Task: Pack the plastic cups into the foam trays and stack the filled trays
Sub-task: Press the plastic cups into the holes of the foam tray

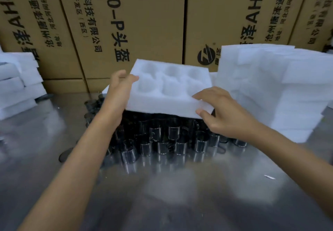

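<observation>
Step in hand looks like fetching an empty foam tray [169, 88] to start a fresh fill. Its pockets show white, no cups in them that I can see.

Tray is held up over the cluster of dark cups [162, 140], which stand on the metal table [180, 203] right under and in front of the tray.

Left hand [119, 88] grips the tray's left edge, fingers curled over the top rim, thumb side hidden behind the foam. Right hand [218, 112] pinches the tray's near right corner: fingers on top, thumb under the edge. Both partly closed round the foam, neither wide.

Tall stack of foam [270, 90] sits just right of the tray, touching or nearly so; can't tell which. Smaller stack of foam pieces [18, 86] well left of the tray. Cardboard boxes [144, 23] behind the tray.

Next move, my read: set the tray flat on bare table near the cups, then free the hands to load pockets. Foam is light and flexes, so keep it level.
</observation>
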### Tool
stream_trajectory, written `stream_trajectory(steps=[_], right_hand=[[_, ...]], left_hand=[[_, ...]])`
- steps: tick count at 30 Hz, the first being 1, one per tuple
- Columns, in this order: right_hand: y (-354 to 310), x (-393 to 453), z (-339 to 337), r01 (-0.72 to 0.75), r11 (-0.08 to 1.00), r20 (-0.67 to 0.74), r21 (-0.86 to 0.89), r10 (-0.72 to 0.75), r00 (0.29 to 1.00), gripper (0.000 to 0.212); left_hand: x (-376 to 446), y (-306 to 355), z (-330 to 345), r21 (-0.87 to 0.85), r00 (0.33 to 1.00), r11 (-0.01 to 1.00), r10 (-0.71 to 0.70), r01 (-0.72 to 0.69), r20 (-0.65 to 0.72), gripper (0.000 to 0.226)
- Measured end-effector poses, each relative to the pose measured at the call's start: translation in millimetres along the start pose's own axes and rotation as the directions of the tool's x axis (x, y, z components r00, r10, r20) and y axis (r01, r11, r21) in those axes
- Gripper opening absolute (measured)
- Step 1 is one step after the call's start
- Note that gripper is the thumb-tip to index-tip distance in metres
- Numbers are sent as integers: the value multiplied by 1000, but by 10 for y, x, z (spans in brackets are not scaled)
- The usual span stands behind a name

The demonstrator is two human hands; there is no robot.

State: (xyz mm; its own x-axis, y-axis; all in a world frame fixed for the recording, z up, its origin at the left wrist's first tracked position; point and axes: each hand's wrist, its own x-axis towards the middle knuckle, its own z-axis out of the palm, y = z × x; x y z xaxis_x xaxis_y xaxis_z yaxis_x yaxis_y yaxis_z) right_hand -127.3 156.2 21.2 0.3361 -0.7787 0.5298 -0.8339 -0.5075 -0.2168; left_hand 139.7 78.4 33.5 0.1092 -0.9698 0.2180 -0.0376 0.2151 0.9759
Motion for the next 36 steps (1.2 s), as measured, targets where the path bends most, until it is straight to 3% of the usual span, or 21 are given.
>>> stream_trajectory(steps=[2,4,7,11,16,21,26,30,32,34,36], right_hand=[[-75,-208,-31,-31,997,27,71,29,999,38],[-136,-364,-49,-76,973,-42,218,87,995,34],[-169,-447,-106,-209,856,-164,473,318,934,40],[-139,-490,-89,-491,559,122,669,568,814,68],[-142,-863,211,-595,450,215,666,648,730,47],[-80,-1069,599,-710,340,323,616,713,622,23],[44,-959,864,-765,398,297,507,753,588,7],[130,-883,968,-754,448,226,481,767,600,23],[144,-859,986,-736,441,201,513,772,603,7],[146,-852,995,-694,446,145,566,775,616,18],[142,-818,970,-638,518,24,570,765,643,26]], left_hand=[[-115,-42,-143,27,984,992,-123,120,130,68],[-279,-120,-221,56,967,984,-176,168,184,77],[-569,-266,-251,77,950,980,-194,181,245,82],[-1012,-352,-247,150,915,975,-209,166,344,89],[-1434,-514,-362,259,841,952,-271,162,469,87],[-1531,-851,-292,338,854,925,-311,173,417,67],[-1362,-1118,-175,438,886,873,-363,215,288,63],[-1319,-1174,-92,473,913,854,-350,218,210,59],[-1346,-1172,-80,488,947,855,-281,174,154,55],[-1333,-1142,-69,467,994,882,-103,69,47,50],[-1221,-1074,-47,388,996,920,69,-46,-47,31]])
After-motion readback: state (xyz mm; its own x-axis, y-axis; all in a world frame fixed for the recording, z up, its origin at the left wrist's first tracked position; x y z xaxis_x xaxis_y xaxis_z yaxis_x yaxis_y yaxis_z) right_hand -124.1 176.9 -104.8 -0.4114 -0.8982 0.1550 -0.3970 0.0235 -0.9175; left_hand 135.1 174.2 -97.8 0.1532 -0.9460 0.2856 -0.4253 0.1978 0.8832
